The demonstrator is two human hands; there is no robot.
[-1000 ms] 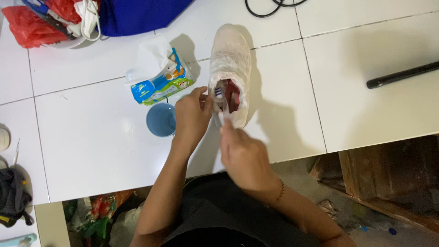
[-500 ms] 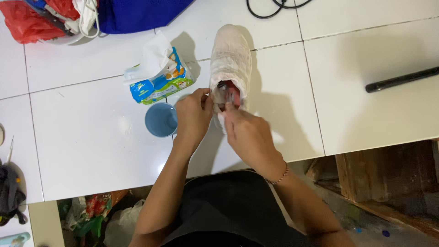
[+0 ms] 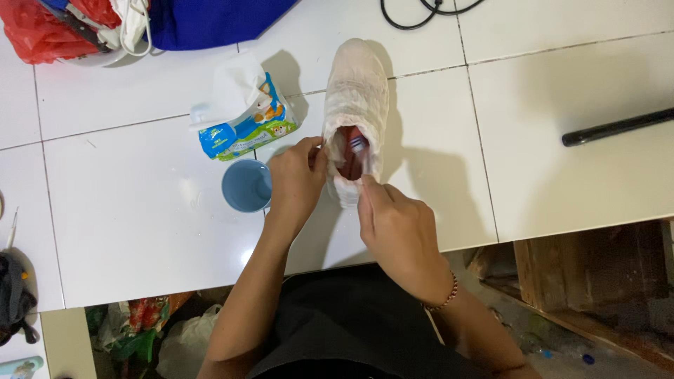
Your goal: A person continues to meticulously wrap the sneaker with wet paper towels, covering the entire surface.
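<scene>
A white tiled surface (image 3: 140,231) is filling most of the view, its near edge running just in front of the person's dark lap. At the far left corner a blue cloth bundle (image 3: 210,17) is lying beside a red plastic bag (image 3: 31,35), and a black cable (image 3: 421,14) is looping at the far edge. A black rod (image 3: 618,126) is lying well apart to the right.

A white shoe (image 3: 358,91) is lying near the middle of the surface, toe pointing away from the person, its reddish inside showing through the opening. The left hand (image 3: 295,182) is gripping the left rim of the opening, fingers curled over the edge and thumb pressing against the outside. The right hand (image 3: 397,231) is closing around the handle of a small brush (image 3: 359,151), fingers pressed together on it, with the brush head sitting inside the shoe opening.

A tissue pack (image 3: 246,119) in blue and green, with a white sheet sticking out, is lying just left of the shoe. A small blue cup (image 3: 246,186) is standing just beside the left hand, between the pack and the near edge.
</scene>
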